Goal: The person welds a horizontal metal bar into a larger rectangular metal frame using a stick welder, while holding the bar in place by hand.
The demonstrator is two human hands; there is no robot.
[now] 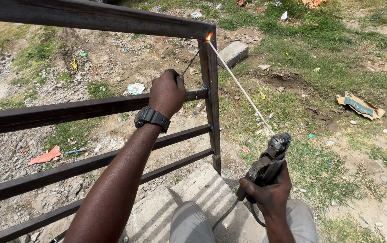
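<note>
A dark steel frame [112,20] of square tubes stands in front of me, with several horizontal bars and an upright post [212,103]. My left hand [167,92], a black watch on its wrist, grips a thin metal rod that leans up beside the post, and rests on a horizontal bar [67,112]. My right hand [270,191] holds a worn electrode holder [270,157]. Its long welding rod [240,87] reaches up to the frame's top corner, where an orange glow [209,37] shows at the tip. A cable hangs from the holder past my knees.
A concrete slab [202,193] lies under the frame at my knees. A concrete block [233,52] sits beyond the post. Torn cardboard [360,105] lies in the grass at right. Litter, an orange scrap [45,156] and gravel cover the dirt at left.
</note>
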